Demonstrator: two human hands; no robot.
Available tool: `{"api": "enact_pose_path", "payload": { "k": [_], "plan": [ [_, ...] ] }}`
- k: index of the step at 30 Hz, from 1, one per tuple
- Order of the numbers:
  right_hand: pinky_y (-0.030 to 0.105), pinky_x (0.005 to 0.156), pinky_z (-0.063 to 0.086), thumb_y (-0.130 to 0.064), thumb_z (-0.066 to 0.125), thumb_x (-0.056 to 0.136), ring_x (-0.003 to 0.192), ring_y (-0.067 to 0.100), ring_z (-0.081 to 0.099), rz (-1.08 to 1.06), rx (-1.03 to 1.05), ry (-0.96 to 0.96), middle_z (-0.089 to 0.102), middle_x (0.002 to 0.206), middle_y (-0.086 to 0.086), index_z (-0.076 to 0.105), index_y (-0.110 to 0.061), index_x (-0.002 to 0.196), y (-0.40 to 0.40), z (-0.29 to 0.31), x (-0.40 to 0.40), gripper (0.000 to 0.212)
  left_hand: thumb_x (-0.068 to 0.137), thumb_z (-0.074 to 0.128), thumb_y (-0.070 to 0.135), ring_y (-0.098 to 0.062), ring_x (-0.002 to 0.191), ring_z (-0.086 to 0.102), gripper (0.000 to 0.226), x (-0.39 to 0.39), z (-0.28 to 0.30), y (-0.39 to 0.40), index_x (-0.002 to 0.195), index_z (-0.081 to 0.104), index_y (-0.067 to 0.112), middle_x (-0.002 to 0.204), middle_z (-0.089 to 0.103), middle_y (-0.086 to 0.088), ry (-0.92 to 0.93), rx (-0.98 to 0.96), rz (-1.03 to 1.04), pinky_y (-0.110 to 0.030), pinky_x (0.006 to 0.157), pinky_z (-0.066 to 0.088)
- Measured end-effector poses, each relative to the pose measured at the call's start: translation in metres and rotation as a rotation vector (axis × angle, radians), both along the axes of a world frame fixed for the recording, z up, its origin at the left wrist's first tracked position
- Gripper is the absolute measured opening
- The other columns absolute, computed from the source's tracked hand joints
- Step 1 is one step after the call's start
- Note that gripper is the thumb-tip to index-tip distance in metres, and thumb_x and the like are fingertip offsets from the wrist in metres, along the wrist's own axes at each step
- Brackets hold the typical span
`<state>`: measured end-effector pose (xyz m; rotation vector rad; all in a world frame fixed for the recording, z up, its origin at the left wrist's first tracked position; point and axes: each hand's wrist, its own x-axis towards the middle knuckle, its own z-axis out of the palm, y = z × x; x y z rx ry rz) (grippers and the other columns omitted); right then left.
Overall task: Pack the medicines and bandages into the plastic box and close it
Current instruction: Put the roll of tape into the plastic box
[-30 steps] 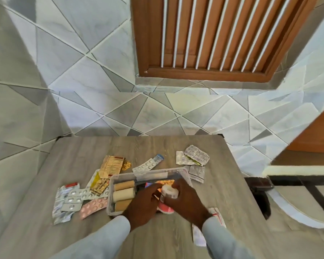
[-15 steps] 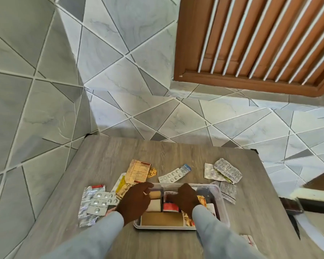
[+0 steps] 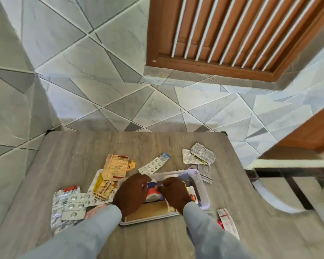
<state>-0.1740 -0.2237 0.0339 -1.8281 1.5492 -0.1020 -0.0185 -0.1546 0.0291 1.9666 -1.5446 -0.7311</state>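
A clear plastic box (image 3: 202, 186) sits open on the wooden table (image 3: 82, 146). My left hand (image 3: 131, 193) and my right hand (image 3: 174, 191) are both inside it, fingers curled around a small red, white and blue pill bottle (image 3: 152, 192). A tan bandage roll (image 3: 148, 212) lies along the box's near side. Silver blister strips (image 3: 73, 204) lie left of the box. Orange and yellow medicine packs (image 3: 114, 167) lie behind them. A white blister strip (image 3: 153, 166) lies just beyond the box. The box's other contents are mostly hidden by my hands.
Crumpled foil strips (image 3: 200, 156) lie at the table's far right. A red and white sachet (image 3: 226, 221) lies near the right front edge. Tiled walls stand behind and to the left. A dark bench frame (image 3: 288, 176) stands to the right.
The view has swung and tilted. Both hands stay in the box and have closed in around the pill bottle, which now lies between them in the box's middle.
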Motion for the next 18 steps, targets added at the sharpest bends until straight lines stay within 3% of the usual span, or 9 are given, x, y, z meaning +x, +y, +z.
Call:
{"api": "enact_pose_path", "payload": {
  "k": [2, 5, 10, 13, 15, 18],
  "plan": [
    [0.033, 0.084, 0.050, -0.034, 0.069, 0.081, 0.089, 0.024, 0.065, -0.038, -0.099, -0.078, 0.073, 0.092, 0.009, 0.072, -0.014, 0.085, -0.003, 0.005, -0.022, 0.021, 0.088, 0.050, 0.017, -0.017, 0.112, 0.057, 0.030, -0.019, 0.008, -0.007, 0.114, 0.064, 0.022, 0.119, 0.065, 0.000, 0.008, -0.056, -0.051, -0.019, 0.093, 0.034],
    [0.018, 0.070, 0.044, -0.021, 0.072, 0.079, 0.075, 0.012, 0.063, -0.213, -0.227, -0.214, 0.071, 0.082, 0.002, 0.072, -0.013, 0.083, -0.012, 0.024, -0.069, 0.009, 0.088, 0.052, 0.020, -0.013, 0.101, 0.059, 0.025, -0.052, 0.023, -0.014, 0.108, 0.065, 0.025, 0.108, 0.067, 0.003, -0.017, -0.122, -0.141, -0.019, 0.085, 0.035],
    [0.021, 0.070, 0.037, -0.026, 0.072, 0.078, 0.086, 0.022, 0.065, -0.417, -0.193, -0.102, 0.070, 0.085, 0.003, 0.069, -0.014, 0.082, -0.021, 0.016, -0.190, 0.013, 0.084, 0.049, 0.040, -0.016, 0.085, 0.059, 0.025, -0.135, 0.041, -0.012, 0.090, 0.064, 0.021, 0.090, 0.068, 0.001, -0.090, -0.086, -0.349, -0.028, 0.075, 0.043],
    [0.023, 0.074, 0.041, -0.036, 0.075, 0.076, 0.098, 0.025, 0.063, -0.417, -0.005, 0.021, 0.064, 0.099, 0.004, 0.063, -0.013, 0.101, -0.010, -0.012, -0.250, 0.036, 0.082, 0.053, 0.040, -0.017, 0.085, 0.061, 0.021, -0.190, 0.026, -0.007, 0.087, 0.063, 0.023, 0.089, 0.069, 0.000, -0.021, 0.095, -0.362, -0.029, 0.072, 0.043],
    [0.032, 0.082, 0.050, -0.044, 0.079, 0.069, 0.101, 0.029, 0.061, -0.391, 0.087, 0.046, 0.063, 0.109, 0.010, 0.057, -0.012, 0.111, -0.004, -0.032, -0.272, 0.058, 0.080, 0.056, 0.045, -0.017, 0.096, 0.061, 0.022, -0.219, 0.005, -0.006, 0.094, 0.061, 0.028, 0.104, 0.067, 0.001, -0.039, 0.270, -0.297, -0.028, 0.079, 0.043],
    [0.039, 0.090, 0.050, -0.055, 0.079, 0.061, 0.110, 0.032, 0.056, -0.315, 0.117, 0.101, 0.055, 0.118, 0.012, 0.046, -0.013, 0.121, 0.003, -0.049, -0.278, 0.080, 0.080, 0.058, 0.053, -0.020, 0.117, 0.053, 0.050, -0.240, -0.024, 0.000, 0.121, 0.051, 0.023, 0.129, 0.056, 0.001, -0.047, 0.506, -0.133, -0.032, 0.097, 0.044]
  ]
}}
